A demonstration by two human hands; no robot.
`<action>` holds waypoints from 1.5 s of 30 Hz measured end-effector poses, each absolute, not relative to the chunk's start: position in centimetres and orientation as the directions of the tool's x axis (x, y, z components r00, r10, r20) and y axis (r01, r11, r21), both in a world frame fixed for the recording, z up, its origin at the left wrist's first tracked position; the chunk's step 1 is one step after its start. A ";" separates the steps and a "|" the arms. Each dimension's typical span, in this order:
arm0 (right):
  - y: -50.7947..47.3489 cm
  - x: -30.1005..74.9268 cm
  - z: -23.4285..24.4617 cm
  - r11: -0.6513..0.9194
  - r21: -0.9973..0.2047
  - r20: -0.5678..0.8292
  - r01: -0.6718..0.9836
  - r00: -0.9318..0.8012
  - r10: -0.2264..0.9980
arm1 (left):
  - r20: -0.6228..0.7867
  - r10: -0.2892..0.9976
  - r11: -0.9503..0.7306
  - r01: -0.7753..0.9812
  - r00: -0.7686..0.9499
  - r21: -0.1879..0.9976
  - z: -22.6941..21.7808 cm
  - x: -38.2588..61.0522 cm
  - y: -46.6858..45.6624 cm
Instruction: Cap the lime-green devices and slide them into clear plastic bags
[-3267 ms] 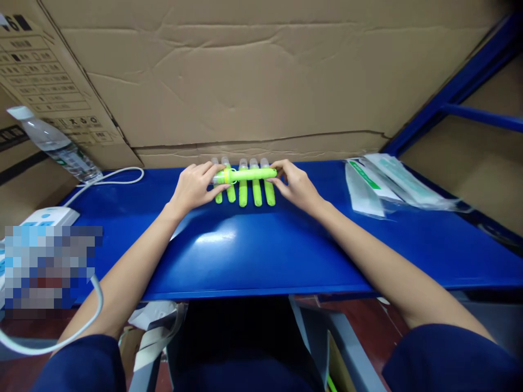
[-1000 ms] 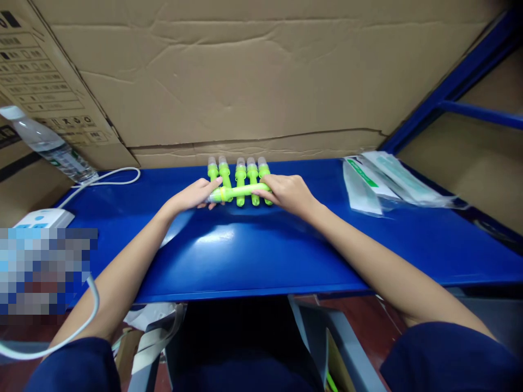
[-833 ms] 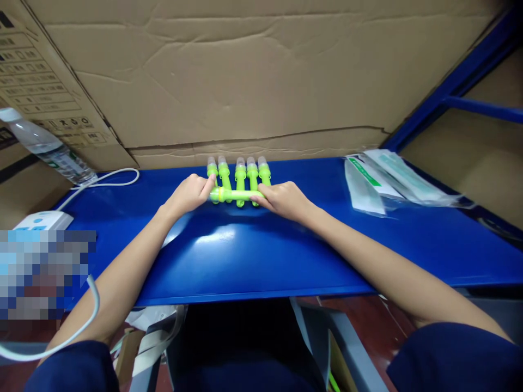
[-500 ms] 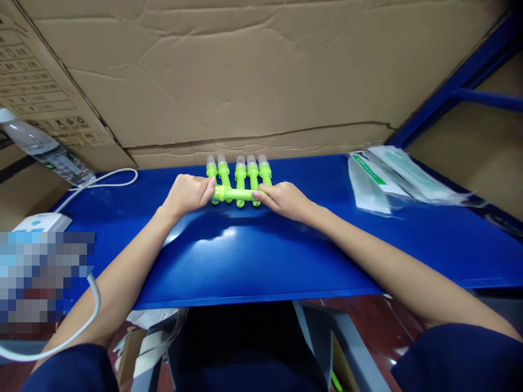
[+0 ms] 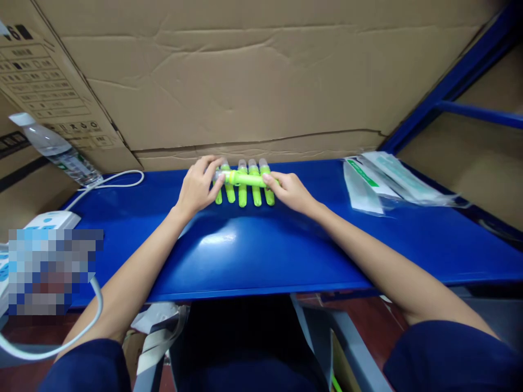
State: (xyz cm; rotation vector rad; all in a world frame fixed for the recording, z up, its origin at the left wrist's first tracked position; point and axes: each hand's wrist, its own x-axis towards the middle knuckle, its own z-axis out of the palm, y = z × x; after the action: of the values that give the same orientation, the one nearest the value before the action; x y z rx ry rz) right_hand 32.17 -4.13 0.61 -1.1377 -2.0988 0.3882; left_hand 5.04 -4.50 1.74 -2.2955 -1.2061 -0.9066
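A lime-green stick (image 5: pixel 247 180), shaped like a small flashlight with a clear cap and a yellow ring, is held level above the blue tabletop. My right hand (image 5: pixel 288 191) pinches its plain end between thumb and fingers. At the capped end, my left hand (image 5: pixel 199 184) has its thumb and bent fingers around the clear cap in a looser hold. Behind the held stick, several similar green sticks (image 5: pixel 256 197) lie side by side in a row, clear caps toward the cardboard. My left fingers and the held stick partly hide them.
A water bottle (image 5: pixel 61 152) leans at the left near a white cable (image 5: pixel 122 185) and a white power strip (image 5: pixel 53 220). Plastic-wrapped packets (image 5: pixel 388 179) lie on the right of the blue tabletop (image 5: pixel 261 250). A cardboard wall (image 5: pixel 253 81) stands behind.
My left fist has loosened, its fingers straightening around the cap. The held stick has shifted slightly up and right, with more of its capped end showing. The view has shifted slightly.
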 end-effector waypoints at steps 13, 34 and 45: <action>-1.3 39.6 4.1 0.088 -0.519 0.271 0.850 0.066 0.960 | 0.666 0.609 -0.571 0.821 0.431 -0.009 1.9 4.7 -4.6; -0.4 40.0 2.1 -0.159 -0.110 0.180 0.981 0.177 0.968 | 0.592 0.630 -0.601 0.798 0.502 -0.037 1.6 4.9 -4.5; -2.3 35.5 1.5 0.005 -0.001 -0.049 1.000 -0.005 0.999 | 0.553 0.658 -0.609 0.793 0.512 -0.010 1.3 4.9 -4.5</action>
State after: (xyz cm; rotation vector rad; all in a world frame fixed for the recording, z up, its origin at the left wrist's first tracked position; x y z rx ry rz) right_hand 35.48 -2.29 1.49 -2.2397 -2.2510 0.0566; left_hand 4.87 -4.48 1.32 -2.4936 -1.2252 -0.7456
